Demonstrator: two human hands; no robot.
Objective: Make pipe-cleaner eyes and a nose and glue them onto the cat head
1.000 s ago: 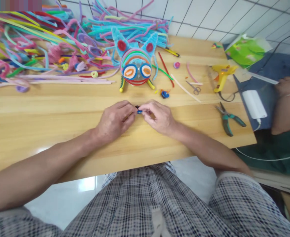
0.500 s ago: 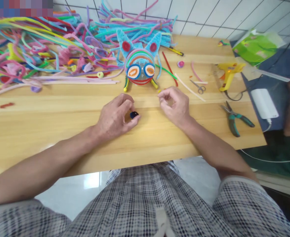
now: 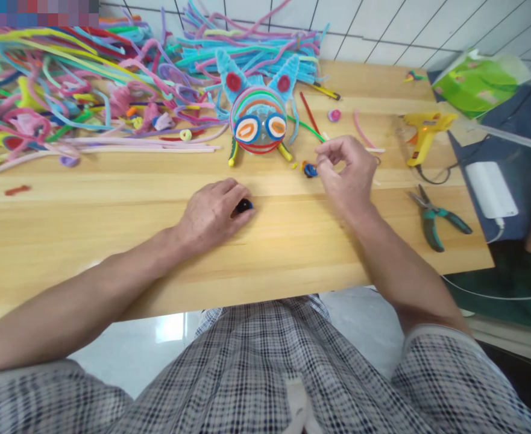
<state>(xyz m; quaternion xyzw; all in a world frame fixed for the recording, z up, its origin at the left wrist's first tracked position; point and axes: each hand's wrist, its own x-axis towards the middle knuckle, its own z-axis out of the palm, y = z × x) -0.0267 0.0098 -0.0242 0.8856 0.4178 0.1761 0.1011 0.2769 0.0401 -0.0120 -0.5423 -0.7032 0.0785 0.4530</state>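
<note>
My left hand [image 3: 215, 214] rests low over the table, thumb and fingers closed round a small dark rounded piece [image 3: 244, 205] with a blue edge. The fingers partly cover it. My right hand [image 3: 346, 169] is curled, thumb and forefinger tips together; whether anything small is between them is hidden. Just left of those fingertips lies a small blue-and-orange piece [image 3: 310, 170], with a yellow bit [image 3: 294, 165] beside it. Beyond both hands stands a pipe-cleaner animal figure [image 3: 260, 117] with blue ears, ringed eyes and yellow-tipped feet.
Heaped pipe cleaners [image 3: 66, 96] cover the back left. Pliers [image 3: 437, 217], a yellow glue gun [image 3: 425, 135] with a cord and a pink-purple coil [image 3: 334, 115] lie to the right. A white box [image 3: 491, 190] and a green bag [image 3: 477, 87] are past the right edge, near another person's arm.
My right hand has moved right, uncovering the blue-and-orange piece and now hiding most of the scissors. My left fingers have closed further over the dark piece.
</note>
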